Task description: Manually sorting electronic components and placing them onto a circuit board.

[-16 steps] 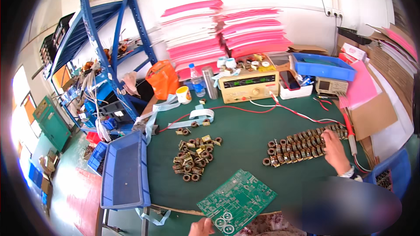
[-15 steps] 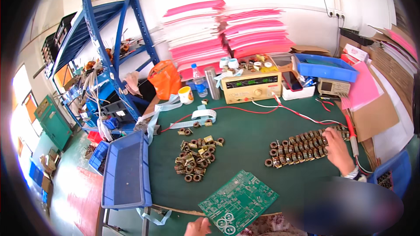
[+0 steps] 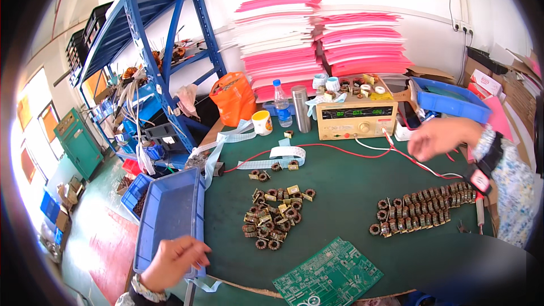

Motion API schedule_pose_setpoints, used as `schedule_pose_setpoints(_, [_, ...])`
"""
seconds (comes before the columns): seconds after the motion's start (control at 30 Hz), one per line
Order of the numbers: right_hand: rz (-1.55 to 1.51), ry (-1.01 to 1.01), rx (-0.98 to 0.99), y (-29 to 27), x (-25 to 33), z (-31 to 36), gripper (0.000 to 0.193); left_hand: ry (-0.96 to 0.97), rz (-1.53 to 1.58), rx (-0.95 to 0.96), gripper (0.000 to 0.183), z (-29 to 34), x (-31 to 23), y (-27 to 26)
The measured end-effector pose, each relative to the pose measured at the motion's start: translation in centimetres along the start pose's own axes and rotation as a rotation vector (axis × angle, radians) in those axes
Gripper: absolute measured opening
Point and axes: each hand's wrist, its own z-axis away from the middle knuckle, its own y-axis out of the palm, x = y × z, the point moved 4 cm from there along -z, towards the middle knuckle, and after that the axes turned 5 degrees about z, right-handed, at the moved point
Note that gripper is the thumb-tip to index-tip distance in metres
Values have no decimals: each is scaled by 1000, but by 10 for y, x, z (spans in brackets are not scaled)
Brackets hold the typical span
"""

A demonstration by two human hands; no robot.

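In the head view, the left hand [image 3: 177, 258] hangs loosely curled, apparently empty, by the blue tray [image 3: 170, 204]'s near end; the right hand [image 3: 445, 137] hovers right of the power supply [image 3: 358, 120] (lit green digits and small printing on its face), its grip impossible to tell. On the desk [image 3: 340, 204], coil rows [image 3: 422, 209] stand close together, perhaps for order, while a coil heap [image 3: 272, 221] lies loose behind the green circuit board [image 3: 328, 272].

Brown ring coils [image 3: 414, 212] in close rows, loose coil heap [image 3: 277, 219] to their left, flat green circuit board [image 3: 328, 275] in front
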Motion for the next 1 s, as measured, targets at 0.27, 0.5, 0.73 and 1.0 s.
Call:
schedule_pose_setpoints(0.27, [42,-272,-502,34,4,-230,17,-202,552,322,17,46,125,100])
schedule_pose_setpoints(0.5, [72,-158,-623,61,41,-385,25,-287,574,65,18,104,150,157])
schedule_pose_setpoints(0.73, [152,-133,-753,71,44,-483,37,-412,590,-118,22,96,171,189])
schedule_pose_setpoints(1.0, [148,-116,-818,76,14,-511,33,-105,49,-33,21,69,152,165])
